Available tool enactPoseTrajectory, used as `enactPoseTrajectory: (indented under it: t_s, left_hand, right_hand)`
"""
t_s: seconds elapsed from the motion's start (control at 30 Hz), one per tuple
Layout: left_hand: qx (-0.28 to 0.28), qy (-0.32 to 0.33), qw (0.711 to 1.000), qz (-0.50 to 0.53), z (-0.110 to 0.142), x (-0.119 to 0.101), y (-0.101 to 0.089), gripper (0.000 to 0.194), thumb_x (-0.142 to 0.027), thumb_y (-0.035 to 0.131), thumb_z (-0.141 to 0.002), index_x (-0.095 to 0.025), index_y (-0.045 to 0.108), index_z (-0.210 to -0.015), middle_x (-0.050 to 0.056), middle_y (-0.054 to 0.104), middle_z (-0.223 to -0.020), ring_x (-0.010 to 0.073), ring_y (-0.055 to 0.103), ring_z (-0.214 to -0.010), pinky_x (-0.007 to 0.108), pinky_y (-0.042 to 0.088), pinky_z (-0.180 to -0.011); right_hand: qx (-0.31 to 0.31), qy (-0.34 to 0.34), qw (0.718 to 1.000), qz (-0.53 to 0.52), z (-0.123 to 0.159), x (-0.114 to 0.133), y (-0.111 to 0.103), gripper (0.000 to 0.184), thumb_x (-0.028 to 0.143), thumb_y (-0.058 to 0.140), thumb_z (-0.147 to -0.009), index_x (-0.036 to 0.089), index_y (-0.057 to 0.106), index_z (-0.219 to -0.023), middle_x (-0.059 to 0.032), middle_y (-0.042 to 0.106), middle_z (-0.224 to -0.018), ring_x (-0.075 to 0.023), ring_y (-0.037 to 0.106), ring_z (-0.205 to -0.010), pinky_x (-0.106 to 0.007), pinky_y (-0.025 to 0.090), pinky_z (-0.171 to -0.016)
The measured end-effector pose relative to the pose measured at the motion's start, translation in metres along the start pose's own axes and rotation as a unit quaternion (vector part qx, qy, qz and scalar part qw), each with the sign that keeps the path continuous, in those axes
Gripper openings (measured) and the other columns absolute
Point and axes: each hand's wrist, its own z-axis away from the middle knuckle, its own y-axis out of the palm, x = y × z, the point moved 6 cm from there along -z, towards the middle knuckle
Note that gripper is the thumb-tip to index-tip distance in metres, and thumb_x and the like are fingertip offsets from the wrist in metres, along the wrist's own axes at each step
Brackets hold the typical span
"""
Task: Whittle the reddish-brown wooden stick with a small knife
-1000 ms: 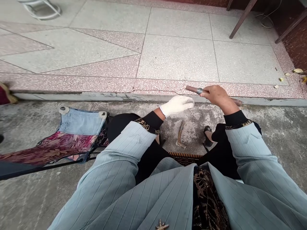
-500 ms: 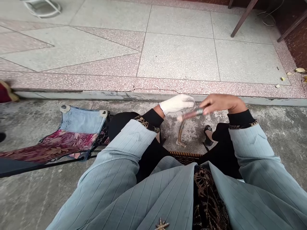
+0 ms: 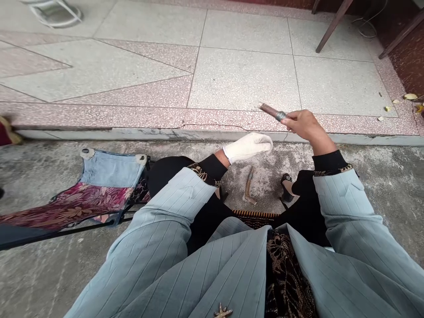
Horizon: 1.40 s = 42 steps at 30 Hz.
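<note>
My right hand (image 3: 306, 125) is closed around one end of a brown wooden stick (image 3: 269, 110). Silvery wire (image 3: 281, 116) is wound in a band round the stick beside my fingers, and its far end is pale. The stick is raised over the step and points up to the left. My left hand (image 3: 250, 147), in a white knitted glove, has its fingers curled together; what they hold, if anything, is hidden. Below it, between my feet, a bent brown wooden piece (image 3: 248, 187) with a wrapped upper part lies on the concrete.
A folding seat (image 3: 107, 170) with denim and red floral cloth stands at my left. Ahead runs the raised step edge (image 3: 139, 134) of a tiled floor. Wooden furniture legs (image 3: 333, 27) stand at the back right, and a white metal frame (image 3: 56, 15) at the back left.
My right hand has moved up and away from my left hand, carrying the stick, whose tip now points upward instead of down. My left hand has stayed nearly in place.
</note>
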Motion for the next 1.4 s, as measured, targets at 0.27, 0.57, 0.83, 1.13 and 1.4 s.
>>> enactPoseTrajectory:
  t_s: [0.27,0.57,0.83,1.13,1.4]
  left_hand:
    - [-0.01,0.001,0.99,-0.138,0.003,0.008,-0.013,0.03,-0.038,0.05,-0.086,-0.014,0.067,-0.083,-0.001,0.061,-0.075,0.0129,0.053,-0.07,0.025,0.038,-0.068]
    - [0.044,0.04,0.982,-0.179,0.004,0.002,-0.018,0.026,-0.036,0.053,-0.086,-0.015,0.067,-0.079,-0.002,0.057,-0.068,0.0114,0.05,-0.065,0.024,0.034,-0.064]
    - [-0.032,-0.023,0.987,0.154,0.001,0.022,-0.024,0.025,-0.037,0.054,-0.094,-0.015,0.058,-0.083,-0.004,0.047,-0.058,0.0059,0.035,-0.044,0.022,0.035,-0.049]
    - [-0.013,-0.025,0.999,0.047,-0.003,0.006,-0.01,0.02,-0.027,0.052,-0.091,-0.013,0.061,-0.08,-0.002,0.052,-0.063,0.006,0.041,-0.052,0.02,0.033,-0.052]
    - [0.026,-0.01,0.986,-0.162,-0.004,0.02,0.001,0.03,-0.038,0.048,-0.089,-0.015,0.062,-0.077,-0.001,0.053,-0.068,0.0115,0.047,-0.063,0.025,0.032,-0.062]
  right_hand:
    - [0.088,-0.015,0.951,0.297,0.003,0.007,0.019,0.03,0.044,0.058,-0.089,0.019,0.074,-0.086,-0.0092,0.071,-0.087,-0.0194,0.057,-0.076,-0.03,0.03,-0.061]
    - [0.502,-0.082,0.853,0.122,0.043,0.015,0.071,0.023,0.039,0.065,-0.086,0.019,0.074,-0.081,-0.0007,0.061,-0.065,-0.013,0.051,-0.062,-0.028,0.037,-0.062]
    - [0.219,-0.09,0.95,-0.202,0.024,0.026,0.006,0.033,0.049,0.072,-0.081,0.017,0.068,-0.077,0.0021,0.054,-0.061,-0.0081,0.042,-0.055,-0.024,0.033,-0.053]
    - [0.075,0.004,0.964,-0.255,0.005,0.007,0.021,0.044,0.06,0.072,-0.077,0.017,0.063,-0.077,-0.0001,0.055,-0.061,-0.0083,0.043,-0.05,-0.024,0.034,-0.047]
    - [0.087,0.011,0.959,0.269,0.005,0.01,0.031,0.034,0.046,0.059,-0.089,0.017,0.076,-0.092,-0.0127,0.072,-0.091,-0.0253,0.063,-0.084,-0.033,0.038,-0.065]
